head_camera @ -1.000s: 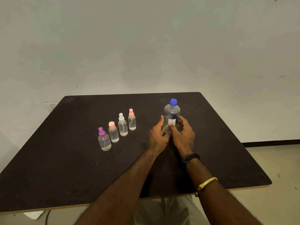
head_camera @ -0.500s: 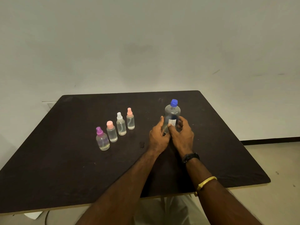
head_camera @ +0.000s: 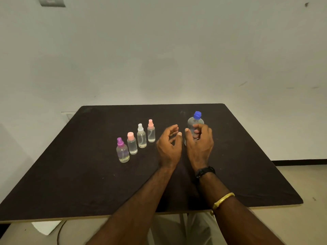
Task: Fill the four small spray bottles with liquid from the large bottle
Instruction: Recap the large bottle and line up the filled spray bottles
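Four small clear spray bottles stand in a diagonal row on the dark table (head_camera: 70, 174): purple cap (head_camera: 122, 152), pink cap (head_camera: 132, 145), white cap (head_camera: 141, 137), peach cap (head_camera: 151, 132). Each holds clear liquid. The large clear bottle (head_camera: 194, 122), with its blue cap on, stands upright to their right. My left hand (head_camera: 169, 145) hovers between the row and the large bottle, fingers loosely curled around nothing. My right hand (head_camera: 200, 142) is just in front of the large bottle and hides its lower body. Its fingers are loosely curled, not wrapped around the bottle.
A white wall rises right behind the table's far edge. Pale floor shows to the right and below the near edge, with a cable and a white sheet (head_camera: 46, 227) under the left front corner.
Both hands were closed around the large bottle; now my left hand has come off it to the left and my right hand has loosened. The camera tilted up slightly.
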### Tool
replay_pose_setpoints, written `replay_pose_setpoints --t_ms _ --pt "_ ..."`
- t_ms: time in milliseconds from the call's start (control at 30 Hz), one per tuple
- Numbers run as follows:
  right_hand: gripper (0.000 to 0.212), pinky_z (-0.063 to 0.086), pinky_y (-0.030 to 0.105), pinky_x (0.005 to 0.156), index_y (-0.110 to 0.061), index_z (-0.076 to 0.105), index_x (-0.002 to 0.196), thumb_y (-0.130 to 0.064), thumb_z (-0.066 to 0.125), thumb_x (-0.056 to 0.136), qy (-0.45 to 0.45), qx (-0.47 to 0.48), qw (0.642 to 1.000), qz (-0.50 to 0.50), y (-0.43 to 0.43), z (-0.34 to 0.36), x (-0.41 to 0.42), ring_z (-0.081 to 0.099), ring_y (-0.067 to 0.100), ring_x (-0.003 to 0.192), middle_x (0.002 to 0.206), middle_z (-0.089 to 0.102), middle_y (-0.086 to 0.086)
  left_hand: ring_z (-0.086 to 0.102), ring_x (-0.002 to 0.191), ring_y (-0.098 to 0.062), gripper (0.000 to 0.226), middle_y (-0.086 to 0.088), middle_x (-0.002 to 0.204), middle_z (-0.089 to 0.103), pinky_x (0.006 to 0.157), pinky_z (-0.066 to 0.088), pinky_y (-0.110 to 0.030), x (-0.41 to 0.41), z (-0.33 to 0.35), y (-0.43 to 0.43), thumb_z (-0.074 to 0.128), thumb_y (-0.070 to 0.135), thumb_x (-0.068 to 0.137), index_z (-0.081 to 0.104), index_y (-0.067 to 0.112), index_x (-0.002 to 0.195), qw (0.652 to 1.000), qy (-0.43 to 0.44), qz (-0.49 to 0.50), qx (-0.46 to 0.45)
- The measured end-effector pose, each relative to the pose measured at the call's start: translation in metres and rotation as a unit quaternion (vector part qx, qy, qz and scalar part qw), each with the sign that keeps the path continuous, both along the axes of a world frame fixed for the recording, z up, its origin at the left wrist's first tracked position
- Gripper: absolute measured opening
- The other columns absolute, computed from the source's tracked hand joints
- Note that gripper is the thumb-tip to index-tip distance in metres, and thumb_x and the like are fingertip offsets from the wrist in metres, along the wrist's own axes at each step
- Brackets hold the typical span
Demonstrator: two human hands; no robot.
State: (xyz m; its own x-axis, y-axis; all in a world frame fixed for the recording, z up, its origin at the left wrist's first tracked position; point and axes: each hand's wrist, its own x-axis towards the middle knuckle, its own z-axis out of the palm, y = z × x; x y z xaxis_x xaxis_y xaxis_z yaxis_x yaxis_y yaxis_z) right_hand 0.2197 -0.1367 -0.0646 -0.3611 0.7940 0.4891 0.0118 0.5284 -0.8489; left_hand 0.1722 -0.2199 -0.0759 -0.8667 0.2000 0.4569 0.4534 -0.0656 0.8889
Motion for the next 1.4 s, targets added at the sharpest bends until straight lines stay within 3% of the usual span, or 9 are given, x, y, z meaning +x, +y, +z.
replay_pose_setpoints --t_ms 100,333,500,700,800,900,1133,1333,1400 --pt "0.021 0.046 0.008 0.07 -0.022 0.061 0.107 -0.022 0.074 0.091 0.031 0.019 0.998 0.043 -0.014 0.009 -0.006 0.057 0.006 0.086 0.102 0.057 -0.004 0.068 0.105 0.003 0.027 0.002 0.117 0.073 0.089 0.057 -0.018 -0.002 0.008 -0.015 0.066 0.014 0.097 0.068 0.01 0.124 0.999 0.042 0.034 0.005" --pt "0.025 0.055 0.021 0.066 -0.021 0.063 0.111 -0.023 0.075 0.09 0.072 0.029 0.989 0.126 -0.05 0.026 -0.025 0.064 0.012 0.088 0.106 0.062 -0.001 0.067 0.115 -0.016 0.025 -0.003 0.116 0.074 0.096 0.058 -0.044 -0.017 0.017 -0.051 0.063 0.022 0.097 0.072 0.007 0.115 0.983 0.14 0.12 0.01" --pt "0.029 0.056 0.024 0.072 -0.027 0.062 0.115 -0.032 0.075 0.09 0.052 0.024 0.983 0.173 -0.071 0.031 -0.036 0.062 0.006 0.096 0.109 0.058 -0.009 0.064 0.114 -0.016 0.034 0.001 0.119 0.072 0.101 0.05 -0.044 -0.031 0.017 -0.078 0.063 0.035 0.095 0.071 0.012 0.118 0.955 0.194 0.219 -0.049" --pt "0.039 0.051 0.017 0.079 -0.027 0.062 0.122 -0.034 0.077 0.087 0.009 -0.005 0.976 0.219 -0.085 0.024 -0.048 0.059 0.003 0.105 0.117 0.06 -0.008 0.029 0.153 -0.019 0.071 -0.001 0.16 0.041 0.123 0.014 -0.044 -0.042 0.005 -0.108 0.072 0.048 0.085 0.048 0.024 0.147 0.941 0.112 0.298 -0.116" --pt "0.045 0.053 0.023 0.085 -0.029 0.06 0.125 -0.032 0.078 0.085 -0.013 -0.04 0.971 0.236 -0.086 0.015 -0.054 0.059 0.006 0.11 0.121 0.06 -0.007 0.018 0.157 -0.021 0.1 -0.004 0.169 0.024 0.125 0.015 -0.047 -0.05 -0.009 -0.121 0.077 0.056 0.078 0.03 0.022 0.159 0.95 0.039 0.283 -0.126" --pt "0.053 0.049 0.021 0.091 -0.035 0.055 0.13 -0.034 0.079 0.084 -0.043 -0.068 0.964 0.252 -0.083 0.005 -0.061 0.056 0.008 0.117 0.131 0.058 -0.008 0.017 0.157 -0.024 0.117 -0.005 0.17 0.018 0.123 0.023 -0.045 -0.053 -0.024 -0.13 0.089 0.046 0.072 0.02 0.021 0.162 0.966 -0.04 0.232 -0.108" --pt "0.092 0.039 0.038 0.115 -0.03 0.034 0.153 -0.021 0.084 0.076 -0.134 -0.082 0.946 0.285 -0.066 -0.017 -0.082 0.042 0.019 0.142 0.156 0.042 -0.002 0.034 0.149 -0.024 0.11 -0.005 0.163 0.034 0.11 0.03 -0.03 -0.055 -0.038 -0.133 0.092 0.023 0.073 0.026 0.023 0.16 0.972 -0.13 0.177 -0.087" --pt "0.107 0.037 0.035 0.114 -0.03 0.024 0.157 -0.015 0.088 0.072 -0.157 -0.103 0.926 0.329 -0.053 -0.025 -0.101 0.037 0.017 0.144 0.161 0.035 -0.004 0.049 0.138 -0.02 0.092 -0.001 0.152 0.05 0.112 0.044 -0.037 -0.063 -0.046 -0.124 0.089 0.014 0.075 0.04 0.02 0.152 0.973 -0.148 0.161 -0.071" --pt "0.105 0.04 0.035 0.111 -0.029 0.024 0.157 -0.017 0.088 0.074 -0.167 -0.11 0.921 0.334 -0.051 -0.025 -0.105 0.041 0.018 0.14 0.158 0.038 0.0 0.055 0.129 -0.018 0.082 0.0 0.143 0.057 0.105 0.047 -0.031 -0.066 -0.045 -0.123 0.088 0.011 0.076 0.047 0.017 0.147 0.974 -0.139 0.165 -0.075"
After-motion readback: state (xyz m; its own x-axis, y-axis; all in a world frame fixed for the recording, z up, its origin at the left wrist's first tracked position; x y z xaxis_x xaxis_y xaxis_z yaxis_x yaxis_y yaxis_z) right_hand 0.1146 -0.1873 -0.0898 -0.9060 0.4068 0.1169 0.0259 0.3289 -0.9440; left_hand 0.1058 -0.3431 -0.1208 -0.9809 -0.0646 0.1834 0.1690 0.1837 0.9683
